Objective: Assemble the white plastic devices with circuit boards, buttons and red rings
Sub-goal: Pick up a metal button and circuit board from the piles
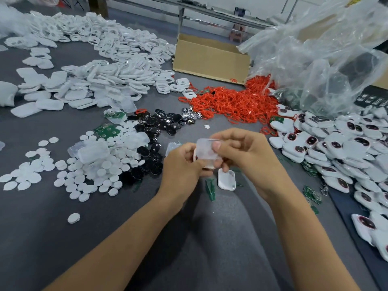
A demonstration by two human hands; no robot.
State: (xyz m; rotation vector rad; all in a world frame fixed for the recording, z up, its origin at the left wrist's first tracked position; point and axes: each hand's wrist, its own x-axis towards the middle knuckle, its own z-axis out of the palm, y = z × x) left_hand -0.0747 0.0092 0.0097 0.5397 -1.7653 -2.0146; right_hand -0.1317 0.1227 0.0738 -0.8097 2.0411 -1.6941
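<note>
Translucent white plastic shell, held just above the near middle of the grey table, between both hands. Left hand: fingers curled round the shell's left edge, with the rim of another white part showing beneath. Right hand: thumb laid on the shell's face, fingers folded in behind its right side. Both hands closed on the same piece, nothing else in either.

Just below the hands, a white tray-like housing lies face up on the table, green board offcuts beside it.

Left of the hands: a spread of white round buttons, mixed at its right edge with black oval pieces. Green circuit boards lie at the far edge of that spread.

Beyond the hands: a heap of red rings, spilling from under a clear plastic bag. Cardboard box behind the rings, open at the top.

Far left: a long drift of white casings.

Right: a pile of finished white devices, dark ovals on their faces, running down the table's right side.
</note>
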